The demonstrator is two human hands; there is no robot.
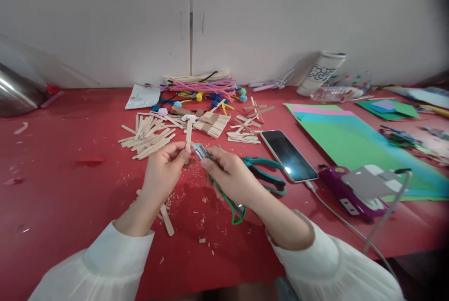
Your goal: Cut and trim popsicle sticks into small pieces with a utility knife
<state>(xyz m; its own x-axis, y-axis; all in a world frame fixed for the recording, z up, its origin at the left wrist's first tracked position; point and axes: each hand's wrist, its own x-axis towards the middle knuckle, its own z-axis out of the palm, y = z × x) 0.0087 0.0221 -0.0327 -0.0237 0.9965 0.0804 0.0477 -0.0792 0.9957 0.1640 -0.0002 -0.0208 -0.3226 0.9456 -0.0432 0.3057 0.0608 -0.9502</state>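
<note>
My left hand (pixel 164 167) pinches a wooden craft stick (pixel 188 135) and holds it upright above the red table (pixel 70 188). My right hand (pixel 228 174) is closed round a utility knife (pixel 201 150) with a green cord loop; its blade tip points at the stick's lower end. Wood shavings (pixel 191 184) lie scattered under both hands. Another stick (pixel 166 219) lies flat beneath my left wrist.
A heap of craft sticks (pixel 149 137) and a glued stick panel (pixel 212 124) lie beyond my hands, with pipe cleaners (pixel 203 86) behind. Green pliers (pixel 266 174), a phone (pixel 288 155), a purple glue gun (pixel 354 191) and coloured paper (pixel 354 142) lie right.
</note>
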